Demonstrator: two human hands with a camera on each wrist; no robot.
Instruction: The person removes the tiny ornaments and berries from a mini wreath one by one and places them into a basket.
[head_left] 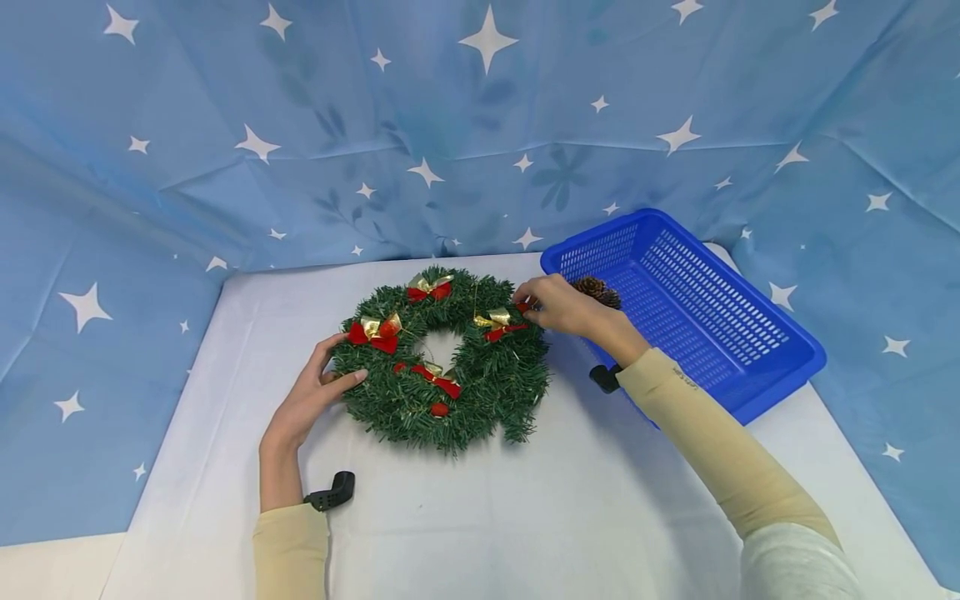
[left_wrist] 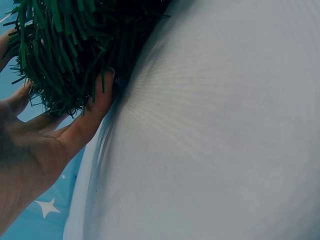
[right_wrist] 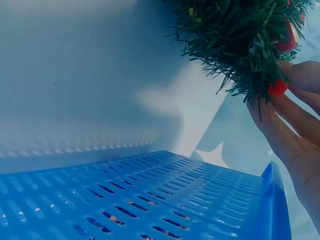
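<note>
Blue perforated plastic basket [head_left: 675, 333] contains brown pine cones [head_left: 590, 287]. Left hand [head_left: 306, 396] grips green bristly wreath [head_left: 483, 404]; right hand [head_left: 561, 306] pinches round red ornament [right_wrist: 278, 88].

Head view: bright, rather even light; soft, pale shadows on white tablecloth [head_left: 465, 525]. Left wrist view: dimmer, part of wreath [left_wrist: 60, 50] almost black. Right wrist view: bluish, slightly hazy; details of blue basket [right_wrist: 200, 192] rather soft.

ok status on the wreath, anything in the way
Left fingers gripping wreath, left side. Right fingers pinching red ball, right edge. Blue basket alongside, nothing visibly blocking.
</note>
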